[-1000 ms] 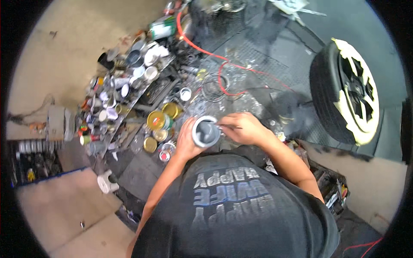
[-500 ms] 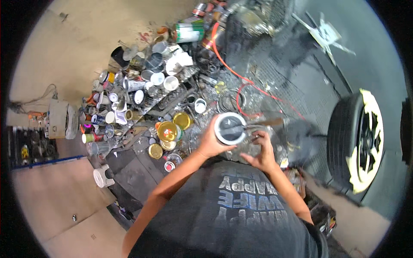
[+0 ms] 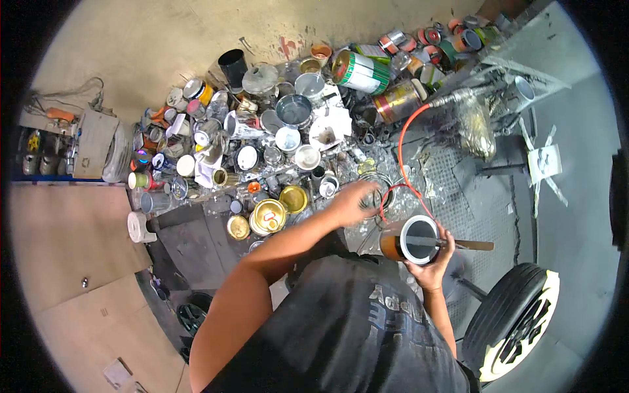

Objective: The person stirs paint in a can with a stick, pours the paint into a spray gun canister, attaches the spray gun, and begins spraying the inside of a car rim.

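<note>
My right hand (image 3: 432, 265) grips a round paint cup (image 3: 404, 243) with a white rim and dark grey contents, its fingers wrapped round the right side. A spatula or flat stirring stick (image 3: 475, 245) rests across the cup's mouth, its brown handle jutting right past my fingers. To the left of the cup, my left hand (image 3: 354, 202) is apart from it, slightly blurred, with fingers stretched out and nothing visible in them. Beneath and beyond the left hand are coils of thin wire or hose (image 3: 375, 180) and a small white-rimmed cup (image 3: 329, 186).
A bench crowded with used cups and cans (image 3: 288, 139) runs along the wall. Gold-lidded tins (image 3: 269, 215) stand nearer me. A red hose (image 3: 403, 147) leads to a spray gun (image 3: 458, 96). At right are a masked wheel (image 3: 498, 321) and a taped stand (image 3: 544, 164).
The cup has passed from my left hand to my right and moved right and nearer. My left hand has let go and moved left. The view has shifted.
</note>
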Demonstrator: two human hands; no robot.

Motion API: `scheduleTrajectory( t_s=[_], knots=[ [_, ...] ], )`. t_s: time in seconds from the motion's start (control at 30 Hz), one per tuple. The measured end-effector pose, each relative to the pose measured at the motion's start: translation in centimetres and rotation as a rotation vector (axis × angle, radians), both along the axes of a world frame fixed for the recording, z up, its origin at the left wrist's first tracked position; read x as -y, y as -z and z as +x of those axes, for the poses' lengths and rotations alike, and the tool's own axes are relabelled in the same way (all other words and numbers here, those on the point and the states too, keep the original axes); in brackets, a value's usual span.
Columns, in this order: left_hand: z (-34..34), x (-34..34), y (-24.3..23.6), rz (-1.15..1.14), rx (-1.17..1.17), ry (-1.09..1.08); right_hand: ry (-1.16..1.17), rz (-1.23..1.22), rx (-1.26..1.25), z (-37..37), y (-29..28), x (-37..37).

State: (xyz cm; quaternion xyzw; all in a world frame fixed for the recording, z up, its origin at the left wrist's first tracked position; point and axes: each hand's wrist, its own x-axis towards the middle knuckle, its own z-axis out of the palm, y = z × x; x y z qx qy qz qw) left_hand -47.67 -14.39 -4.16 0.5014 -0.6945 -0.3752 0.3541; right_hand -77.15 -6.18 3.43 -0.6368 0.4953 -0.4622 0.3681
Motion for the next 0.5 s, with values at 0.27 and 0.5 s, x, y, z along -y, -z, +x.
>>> scheduleTrajectory(
  t_s=[0.27, 0.5],
  knots=[
    [9.9, 10.2, 5.7, 0.398, 0.669, -0.467, 0.093, -0.072, -0.065, -2.5, -4.2, 5.7],
    [9.8, 12.5, 4.6, 0.391, 0.729, -0.559, 0.127, -0.043, -0.045, -6.6, -3.6, 8.5]
  ],
)
